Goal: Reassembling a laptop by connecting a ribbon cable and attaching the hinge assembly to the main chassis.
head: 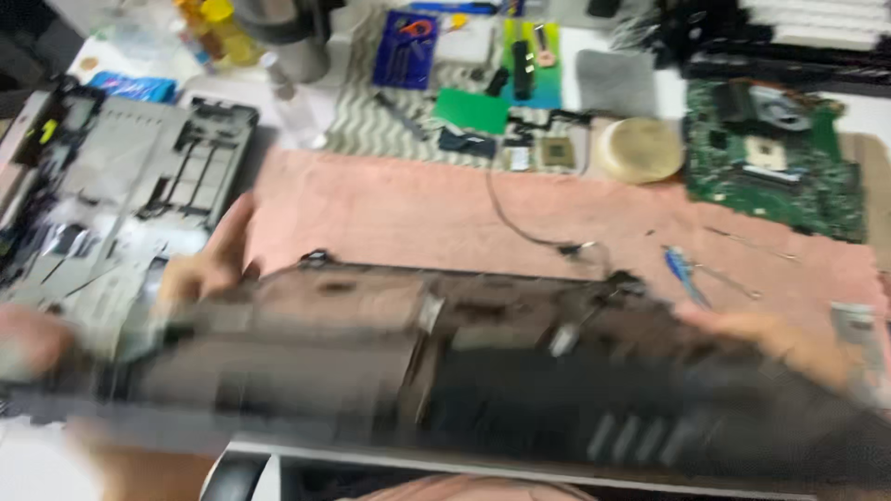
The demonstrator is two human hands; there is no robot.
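Both hands, left [200,269] and right [780,339], grip the laptop base [483,371]; its loose cable [520,223] may snag when lifted.

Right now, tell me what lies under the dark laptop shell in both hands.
Under the dark laptop shell lies a pink cloth, showing beyond its far edge. The shell and motion blur hide whatever sits directly beneath it.

Left hand [209,264] raised, fingers extended, right hand [775,339] low, fingers stretched flat, both hands motion-blurred
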